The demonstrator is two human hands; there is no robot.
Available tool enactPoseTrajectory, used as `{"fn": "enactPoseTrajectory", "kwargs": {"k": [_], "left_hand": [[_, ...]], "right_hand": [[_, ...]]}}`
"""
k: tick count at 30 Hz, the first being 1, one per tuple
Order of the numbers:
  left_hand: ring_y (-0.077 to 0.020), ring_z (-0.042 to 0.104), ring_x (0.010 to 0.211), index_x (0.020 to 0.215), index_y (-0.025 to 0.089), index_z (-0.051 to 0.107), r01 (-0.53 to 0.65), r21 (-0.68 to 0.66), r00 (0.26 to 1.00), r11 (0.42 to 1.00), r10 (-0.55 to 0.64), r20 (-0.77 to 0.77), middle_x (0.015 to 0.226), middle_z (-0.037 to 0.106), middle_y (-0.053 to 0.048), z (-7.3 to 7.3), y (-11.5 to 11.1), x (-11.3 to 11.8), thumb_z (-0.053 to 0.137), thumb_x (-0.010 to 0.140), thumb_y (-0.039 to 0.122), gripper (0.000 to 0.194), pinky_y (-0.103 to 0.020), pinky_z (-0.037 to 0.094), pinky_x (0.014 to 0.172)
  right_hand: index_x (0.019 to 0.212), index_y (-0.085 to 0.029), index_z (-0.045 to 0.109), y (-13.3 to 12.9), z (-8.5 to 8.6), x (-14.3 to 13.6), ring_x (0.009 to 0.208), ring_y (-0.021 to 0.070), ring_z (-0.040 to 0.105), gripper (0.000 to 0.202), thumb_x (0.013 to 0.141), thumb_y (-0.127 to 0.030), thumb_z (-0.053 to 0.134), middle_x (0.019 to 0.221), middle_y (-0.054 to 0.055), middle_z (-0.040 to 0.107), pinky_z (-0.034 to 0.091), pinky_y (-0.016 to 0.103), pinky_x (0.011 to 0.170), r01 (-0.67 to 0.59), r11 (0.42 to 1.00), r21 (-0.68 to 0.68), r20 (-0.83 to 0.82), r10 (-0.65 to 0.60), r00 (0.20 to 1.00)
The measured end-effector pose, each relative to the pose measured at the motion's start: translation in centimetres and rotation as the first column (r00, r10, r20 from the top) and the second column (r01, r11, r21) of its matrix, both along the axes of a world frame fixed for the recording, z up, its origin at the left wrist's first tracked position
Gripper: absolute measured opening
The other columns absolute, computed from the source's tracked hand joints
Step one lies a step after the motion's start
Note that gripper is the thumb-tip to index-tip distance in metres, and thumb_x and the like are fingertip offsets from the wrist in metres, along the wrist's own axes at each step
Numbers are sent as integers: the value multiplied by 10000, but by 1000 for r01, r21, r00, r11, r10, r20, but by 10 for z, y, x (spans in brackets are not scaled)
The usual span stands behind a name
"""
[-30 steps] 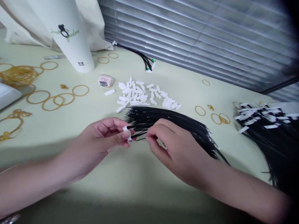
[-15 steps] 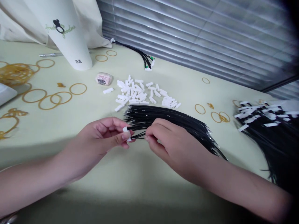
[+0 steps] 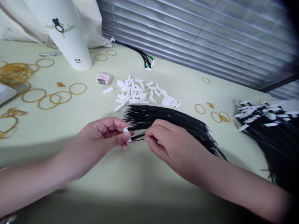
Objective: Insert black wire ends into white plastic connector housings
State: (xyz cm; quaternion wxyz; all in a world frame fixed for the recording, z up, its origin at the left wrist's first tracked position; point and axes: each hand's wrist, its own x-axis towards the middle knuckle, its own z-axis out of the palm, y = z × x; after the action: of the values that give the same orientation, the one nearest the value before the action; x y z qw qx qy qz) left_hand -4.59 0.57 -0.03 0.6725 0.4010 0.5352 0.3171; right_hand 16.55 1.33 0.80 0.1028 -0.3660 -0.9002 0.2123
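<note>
My left hand (image 3: 109, 135) pinches a white connector housing (image 3: 126, 133) between thumb and fingers. Several thin black wires (image 3: 140, 135) run from the housing toward my right hand (image 3: 163, 137). That hand is closed, with thumb and forefinger pinching a black wire just right of the housing. Its palm side and the wire's further length are hidden. Behind both hands lies a thick bundle of loose black wires (image 3: 173, 115) with bare metal tips at its ends. Beyond the bundle is a scattered pile of white connector housings (image 3: 137, 91).
Finished-looking wire bunches with white connectors (image 3: 259, 113) lie at the right. Rubber bands (image 3: 35, 95) are spread at left. A white cup (image 3: 77, 53), a small pinkish block (image 3: 103, 78) and a green-marked wire harness (image 3: 140, 53) stand or lie toward the blinds (image 3: 187, 37).
My right hand has shifted very slightly; a thin wire near its fingertips now angles a little lower beside the housing. The left hand keeps its hold on the housing.
</note>
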Motion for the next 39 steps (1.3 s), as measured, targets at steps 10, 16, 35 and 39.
{"fn": "enactPoseTrajectory", "kwargs": {"k": [10,16,35,39], "left_hand": [[-64,601,594,792,187,645,-3,15,1000,1000,3,-28,705,631,42,1,0,1,690,710,213,97,-129,464,543],[-63,594,613,795,178,615,39,-5,999,999,-39,-22,704,613,46,4,0,2,665,743,210,78,-153,456,590],[-64,593,641,822,186,610,59,-36,998,998,-58,9,738,631,40,0,-2,0,665,758,208,87,-155,462,615],[-64,589,644,827,215,616,84,70,996,994,-82,-20,717,617,47,9,-2,-2,640,782,216,50,-147,476,614]], "right_hand": [[825,-136,556,0,-4,-3,730,120,445,144,846,-53,441,783,17,520,357,259,662,-47,997,60,30,45,999],[811,-142,562,-1,-3,0,769,132,442,158,822,-35,446,808,19,526,354,271,678,-99,994,39,28,98,995],[804,-136,559,-3,2,-19,727,142,495,189,900,-133,395,786,42,547,398,279,660,80,983,-165,-30,-86,996],[980,-64,551,-3,7,-14,976,250,469,208,850,-222,511,1038,156,526,387,380,823,66,995,74,-42,-63,997]]}}
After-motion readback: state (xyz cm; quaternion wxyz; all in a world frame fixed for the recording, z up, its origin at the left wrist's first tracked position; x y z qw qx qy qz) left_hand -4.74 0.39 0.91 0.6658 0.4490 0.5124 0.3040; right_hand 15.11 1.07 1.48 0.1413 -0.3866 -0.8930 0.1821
